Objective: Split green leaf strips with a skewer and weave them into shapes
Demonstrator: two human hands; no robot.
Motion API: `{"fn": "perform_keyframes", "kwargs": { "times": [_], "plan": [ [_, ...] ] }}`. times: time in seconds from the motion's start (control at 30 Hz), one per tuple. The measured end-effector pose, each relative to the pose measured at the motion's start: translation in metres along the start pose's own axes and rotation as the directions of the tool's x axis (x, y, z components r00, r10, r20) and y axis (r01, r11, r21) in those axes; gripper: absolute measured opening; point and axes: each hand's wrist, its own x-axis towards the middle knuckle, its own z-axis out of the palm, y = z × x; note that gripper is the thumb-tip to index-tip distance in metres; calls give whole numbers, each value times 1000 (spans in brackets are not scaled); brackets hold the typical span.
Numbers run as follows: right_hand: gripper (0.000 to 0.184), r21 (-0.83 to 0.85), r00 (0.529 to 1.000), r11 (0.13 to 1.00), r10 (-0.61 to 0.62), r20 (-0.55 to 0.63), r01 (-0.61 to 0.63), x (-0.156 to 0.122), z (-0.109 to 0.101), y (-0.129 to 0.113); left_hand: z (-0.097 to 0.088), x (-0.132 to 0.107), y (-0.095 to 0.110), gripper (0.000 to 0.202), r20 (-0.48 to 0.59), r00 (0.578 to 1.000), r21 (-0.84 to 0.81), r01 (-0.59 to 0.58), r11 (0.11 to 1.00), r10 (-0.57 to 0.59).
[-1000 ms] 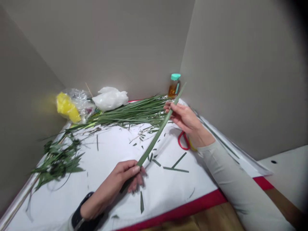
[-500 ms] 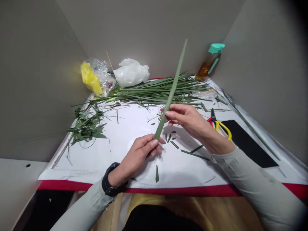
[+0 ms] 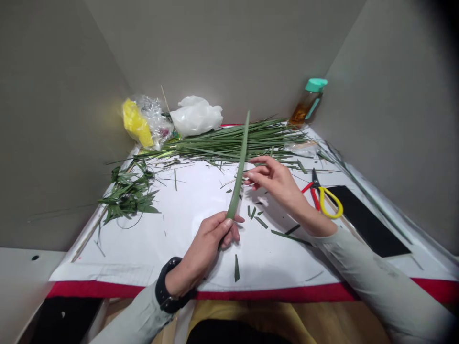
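head: left hand (image 3: 202,255) grips leaf (image 3: 238,181) near edge (image 3: 279,295)

Craft workbench in a grey-walled booth (image 3: 60,119): paper-covered table (image 3: 186,263), scissors (image 3: 317,196), heaped long leaf blades (image 3: 229,143)

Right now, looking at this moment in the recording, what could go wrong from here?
The long green leaf is held only near its base by the left hand, so it could slip or bend. The open right hand is near the scissors and might knock them.
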Motion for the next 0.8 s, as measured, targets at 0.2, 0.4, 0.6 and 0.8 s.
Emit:
{"fn": "perform_keyframes", "kwargs": {
  "times": [0.2, 0.4, 0.6, 0.8],
  "plan": [
    [34, -365, 997, 928, -59, 59, 76, 14, 2, 12, -1, 5, -8, 25, -14, 997, -61, 71, 996, -72],
    [37, -414, 999, 910, 19, -33, -31, 41, 21, 24, 0, 8, -10, 25, -26, 997, -91, 65, 994, -68],
    [29, -245, 994, 964, 106, -16, -107, 54, 30, 19, 3, 10, -8, 25, -36, 998, -41, 48, 998, -49],
    [25, -93, 994, 990, 111, 7, -110, 63, 23, -3, -1, 25, -1, 26, -37, 999, 22, -28, 999, 29]
  ]
}}
